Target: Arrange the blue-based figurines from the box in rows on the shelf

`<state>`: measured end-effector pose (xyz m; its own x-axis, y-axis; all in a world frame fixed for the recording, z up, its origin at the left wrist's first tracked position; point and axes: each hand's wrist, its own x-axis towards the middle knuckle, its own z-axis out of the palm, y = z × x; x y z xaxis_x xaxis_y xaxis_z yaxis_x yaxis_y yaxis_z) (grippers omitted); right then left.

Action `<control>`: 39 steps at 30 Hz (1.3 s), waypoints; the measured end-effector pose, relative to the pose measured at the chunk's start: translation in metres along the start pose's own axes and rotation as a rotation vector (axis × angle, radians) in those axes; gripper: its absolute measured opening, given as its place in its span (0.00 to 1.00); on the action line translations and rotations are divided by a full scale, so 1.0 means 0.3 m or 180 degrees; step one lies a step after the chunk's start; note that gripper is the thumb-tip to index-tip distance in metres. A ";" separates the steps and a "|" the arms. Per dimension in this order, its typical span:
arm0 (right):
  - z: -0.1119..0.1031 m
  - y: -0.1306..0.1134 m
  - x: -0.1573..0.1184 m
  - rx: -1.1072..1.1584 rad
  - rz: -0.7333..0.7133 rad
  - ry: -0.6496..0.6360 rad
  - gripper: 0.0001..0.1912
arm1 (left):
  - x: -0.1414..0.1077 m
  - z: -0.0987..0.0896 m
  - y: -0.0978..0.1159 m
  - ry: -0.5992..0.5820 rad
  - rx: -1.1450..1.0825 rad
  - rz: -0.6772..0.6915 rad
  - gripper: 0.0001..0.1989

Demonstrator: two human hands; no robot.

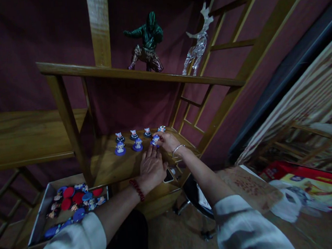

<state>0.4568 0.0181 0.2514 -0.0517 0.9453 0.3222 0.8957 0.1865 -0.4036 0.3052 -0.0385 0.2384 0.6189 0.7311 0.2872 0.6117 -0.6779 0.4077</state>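
On the wooden shelf (pixel 105 164), small figurines stand in two rows. My right hand (pixel 167 140) pinches a purple-based figurine (pixel 155 139) at the right end of the front row. Just below it, my left hand (pixel 153 166) lies flat with fingers stretched toward that figurine's base; whether they touch it I cannot tell. Left of my hands are two more purple figurines, one nearer (pixel 138 144) and one farther (pixel 120 148). Behind them stand dark-based figurines (pixel 133 134), and a different white-and-blue one (pixel 161 128) is partly hidden by my right hand.
A box (pixel 36 221) at lower left holds several figurines and red and blue discs. On the upper shelf (pixel 173 76) are a green crouching statue (pixel 148 40) and a clear deer (pixel 198 44). A phone (pixel 168 175) lies beside my left hand. A swivel chair (pixel 193 193) stands below.
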 end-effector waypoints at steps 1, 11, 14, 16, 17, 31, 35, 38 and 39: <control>0.002 0.001 0.003 -0.0025 -0.0013 -0.0003 0.18 | 0.003 0.003 -0.001 -0.0010 0.0027 0.0020 0.26; -0.006 0.005 0.017 0.0199 0.0002 -0.0160 0.18 | 0.010 0.027 -0.009 0.0253 -0.0072 -0.0043 0.23; -0.012 0.002 0.029 0.0171 -0.0034 -0.0264 0.17 | 0.014 0.024 -0.013 0.0293 -0.0019 -0.0110 0.23; -0.017 -0.004 0.040 0.0065 -0.0072 -0.0329 0.16 | 0.019 0.025 -0.015 0.0233 -0.0011 -0.0118 0.24; -0.019 -0.007 0.045 -0.0012 -0.0094 -0.0358 0.16 | 0.022 0.025 -0.016 0.0203 -0.0025 -0.0128 0.24; -0.013 -0.012 0.037 -0.0294 -0.0514 -0.0276 0.12 | 0.026 0.041 -0.024 0.0271 -0.0261 -0.0093 0.25; -0.009 -0.012 0.026 -0.0200 -0.0454 -0.0200 0.11 | 0.027 0.045 -0.026 0.0237 -0.0196 -0.0076 0.24; -0.009 -0.012 0.021 -0.0174 -0.0433 -0.0233 0.11 | 0.026 0.043 -0.024 0.0224 -0.0156 -0.0088 0.23; -0.008 -0.011 0.021 -0.0157 -0.0417 -0.0243 0.11 | 0.025 0.042 -0.023 0.0219 -0.0130 -0.0087 0.23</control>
<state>0.4546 0.0227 0.2568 -0.2013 0.9316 0.3027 0.8996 0.2981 -0.3192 0.3118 -0.0293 0.2267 0.5662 0.7537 0.3337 0.6064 -0.6551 0.4507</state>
